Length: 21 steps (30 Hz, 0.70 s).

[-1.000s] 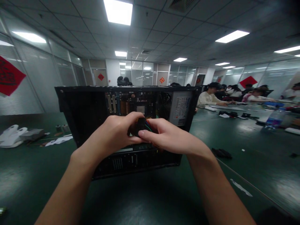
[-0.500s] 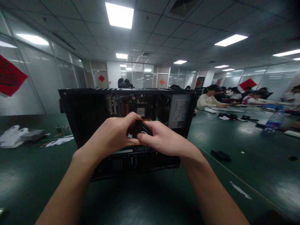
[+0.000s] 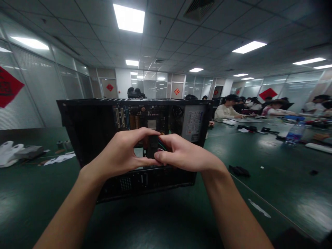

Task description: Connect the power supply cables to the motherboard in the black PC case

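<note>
A black computer case [image 3: 85, 103] stands open in front of me, with its motherboard [image 3: 153, 110] and labelled power supply [image 3: 191, 122] showing inside. Between my hands is a black cable connector [image 3: 152, 147], and coloured wires [image 3: 163, 142] run behind it on the right side. My left hand [image 3: 124, 150] pinches it from the left, index finger along the top and thumb below. My right hand [image 3: 178, 152] closes on its right side, the thumb pressed on the near face. The far fingers of both hands are hidden.
A green table [image 3: 129, 221] carries everything. White plastic bags [image 3: 11, 154], a grey box [image 3: 29, 151] and paper lie at left. Rightward are a black cloth-like item [image 3: 239, 171], a water bottle [image 3: 295, 133] and a white strip [image 3: 259, 208]. A person [image 3: 228, 109] sits further off.
The view has shifted slightly, so the case sits a little further left. My left fingers look a bit more opened out around the connector, and more of its black face shows.
</note>
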{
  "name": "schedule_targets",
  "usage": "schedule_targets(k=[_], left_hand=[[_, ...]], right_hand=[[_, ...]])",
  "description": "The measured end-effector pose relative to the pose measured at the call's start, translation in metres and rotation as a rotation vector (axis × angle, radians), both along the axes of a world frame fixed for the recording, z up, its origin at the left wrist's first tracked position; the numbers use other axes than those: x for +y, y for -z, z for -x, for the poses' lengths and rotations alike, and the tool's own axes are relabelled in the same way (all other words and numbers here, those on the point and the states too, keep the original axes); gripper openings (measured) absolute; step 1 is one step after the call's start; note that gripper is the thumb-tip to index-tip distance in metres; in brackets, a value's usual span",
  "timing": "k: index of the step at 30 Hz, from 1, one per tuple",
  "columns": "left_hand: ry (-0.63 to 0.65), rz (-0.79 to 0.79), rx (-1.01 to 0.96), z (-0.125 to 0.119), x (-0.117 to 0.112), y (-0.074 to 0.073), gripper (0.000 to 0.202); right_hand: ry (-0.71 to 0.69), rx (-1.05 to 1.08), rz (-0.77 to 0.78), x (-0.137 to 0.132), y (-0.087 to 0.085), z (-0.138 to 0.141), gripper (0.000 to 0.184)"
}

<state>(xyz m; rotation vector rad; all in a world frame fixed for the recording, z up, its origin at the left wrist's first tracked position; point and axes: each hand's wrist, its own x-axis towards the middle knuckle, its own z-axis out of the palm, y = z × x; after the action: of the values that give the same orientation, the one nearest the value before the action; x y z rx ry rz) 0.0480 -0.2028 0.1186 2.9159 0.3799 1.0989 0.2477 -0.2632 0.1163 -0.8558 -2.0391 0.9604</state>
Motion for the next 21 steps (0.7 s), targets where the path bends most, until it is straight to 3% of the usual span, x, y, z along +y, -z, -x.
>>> schedule_targets(k=[10, 17, 21], left_hand=[[-0.081, -0.140, 0.010, 0.008, 0.003, 0.000, 0.054], [-0.288, -0.573, -0.163, -0.003, 0.008, 0.005, 0.047], [-0.271, -0.643, -0.225, -0.010, 0.008, 0.010, 0.040]], right_hand=[[0.100, 0.028, -0.036, 0.002, 0.004, 0.008, 0.004], [0.372, 0.202, -0.180, 0.008, 0.005, 0.010, 0.016], [0.393, 0.226, -0.209, 0.010, 0.006, 0.010, 0.020]])
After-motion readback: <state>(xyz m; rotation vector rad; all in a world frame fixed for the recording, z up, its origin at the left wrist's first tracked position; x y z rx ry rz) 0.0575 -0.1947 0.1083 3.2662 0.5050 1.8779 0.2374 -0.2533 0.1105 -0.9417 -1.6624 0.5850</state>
